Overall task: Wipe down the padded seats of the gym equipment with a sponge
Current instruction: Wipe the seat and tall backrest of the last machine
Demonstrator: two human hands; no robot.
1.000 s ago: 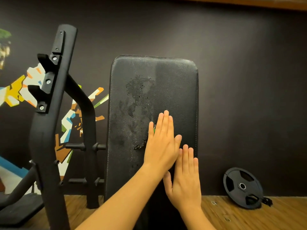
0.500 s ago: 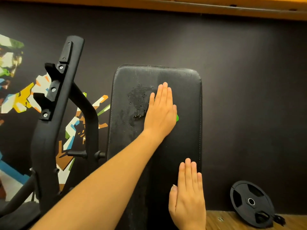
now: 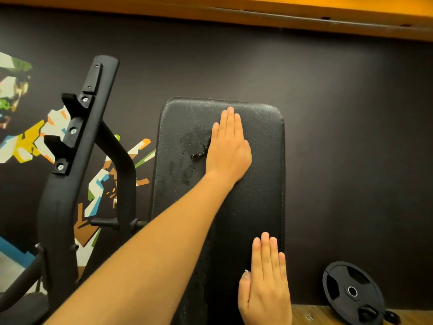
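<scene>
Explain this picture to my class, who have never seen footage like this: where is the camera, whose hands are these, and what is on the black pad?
There is no machine here. A person wears one camera on the head, looking forward and down, so you see their own arms. The black padded rest is part of the gym equipment. The left hand lies flat near its top, fingers straight, pressing a green sponge; only a sliver shows at the hand's edge. A wet patch darkens the pad beside that hand. The right hand rests flat lower down, holding nothing. On the left stands a black metal rack. At lower right a weight plate leans against the dark wall.
</scene>
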